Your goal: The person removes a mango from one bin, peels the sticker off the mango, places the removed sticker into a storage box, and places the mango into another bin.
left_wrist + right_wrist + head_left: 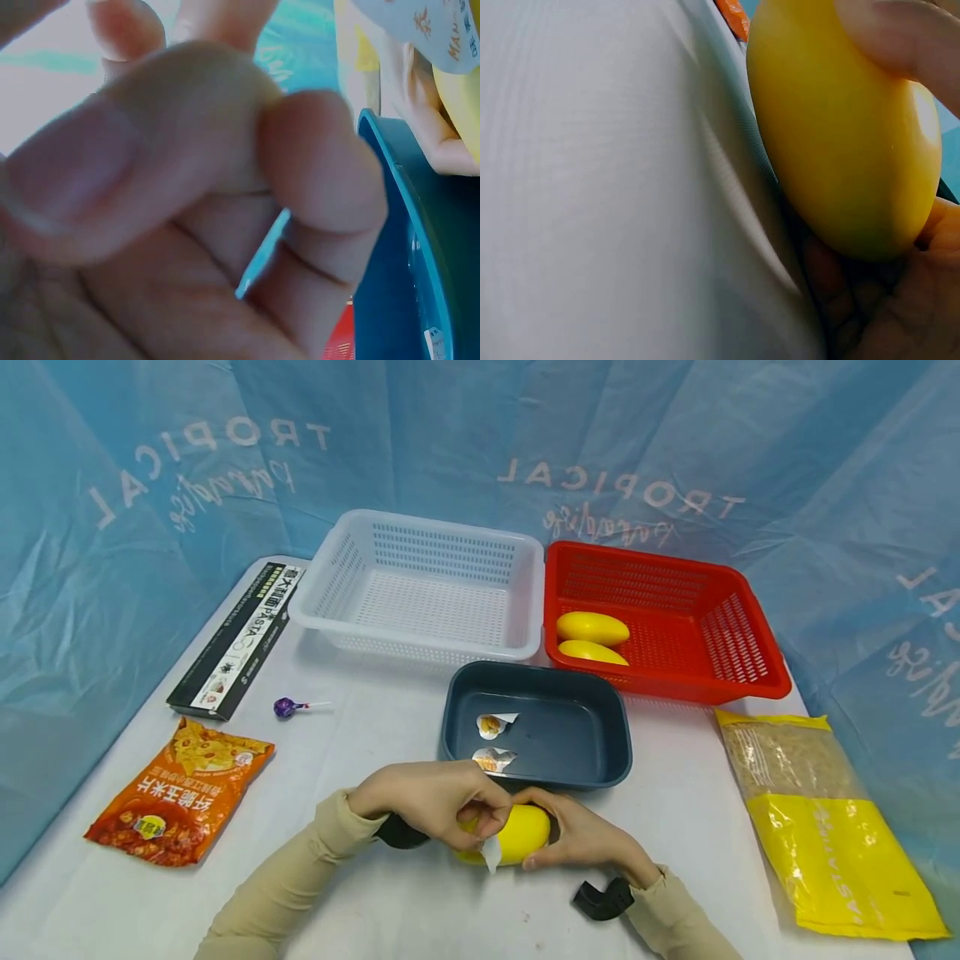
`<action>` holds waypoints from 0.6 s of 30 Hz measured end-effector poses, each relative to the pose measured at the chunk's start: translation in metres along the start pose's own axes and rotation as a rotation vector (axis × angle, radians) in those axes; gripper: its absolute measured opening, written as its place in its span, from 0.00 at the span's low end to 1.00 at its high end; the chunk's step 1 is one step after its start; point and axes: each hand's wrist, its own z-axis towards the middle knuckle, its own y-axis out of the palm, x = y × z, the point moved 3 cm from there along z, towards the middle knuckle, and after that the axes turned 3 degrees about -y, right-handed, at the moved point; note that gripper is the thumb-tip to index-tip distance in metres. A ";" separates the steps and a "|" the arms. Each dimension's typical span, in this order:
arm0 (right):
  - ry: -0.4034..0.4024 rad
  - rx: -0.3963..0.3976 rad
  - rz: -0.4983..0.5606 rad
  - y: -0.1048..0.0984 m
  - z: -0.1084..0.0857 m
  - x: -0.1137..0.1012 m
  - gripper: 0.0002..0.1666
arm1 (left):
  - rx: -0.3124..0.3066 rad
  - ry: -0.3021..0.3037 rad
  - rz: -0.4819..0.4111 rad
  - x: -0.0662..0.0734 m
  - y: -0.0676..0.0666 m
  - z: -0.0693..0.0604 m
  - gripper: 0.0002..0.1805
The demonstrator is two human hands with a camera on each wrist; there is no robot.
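A yellow mango (527, 833) lies near the front middle of the white table. My right hand (581, 831) grips its right end, thumb on the near side and fingers on the far side; the mango (840, 135) fills the right wrist view. Over the mango's left end, my left hand (442, 797) has curled fingers pinching a white sticker (492, 853), which hangs below the fingertips. Printed letters show on the sticker (427, 30) in the left wrist view. Just beyond both hands stands a dark blue tray (555, 727) with two peeled stickers (491, 725) in it.
Behind the tray are a white basket (420, 639) and a red basket (675, 685), the red one holding two mangoes (592, 628). Leftward lie a pasta box (240, 639), a lollipop (285, 707) and an orange snack bag (180, 793). A yellow pasta bag (832, 835) lies right.
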 end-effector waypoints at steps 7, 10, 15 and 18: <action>-0.004 0.006 -0.004 0.001 0.002 -0.001 0.38 | 0.026 -0.012 0.018 0.000 -0.003 -0.005 0.12; -0.007 0.005 -0.027 0.001 0.003 -0.001 0.39 | 0.049 0.027 -0.029 0.006 -0.009 -0.011 0.12; 0.030 0.002 -0.050 0.000 0.001 -0.001 0.39 | 0.151 0.131 -0.180 0.012 -0.025 -0.029 0.10; 0.027 0.003 -0.049 0.001 0.000 -0.001 0.40 | 0.213 0.144 -0.227 0.007 -0.032 -0.034 0.09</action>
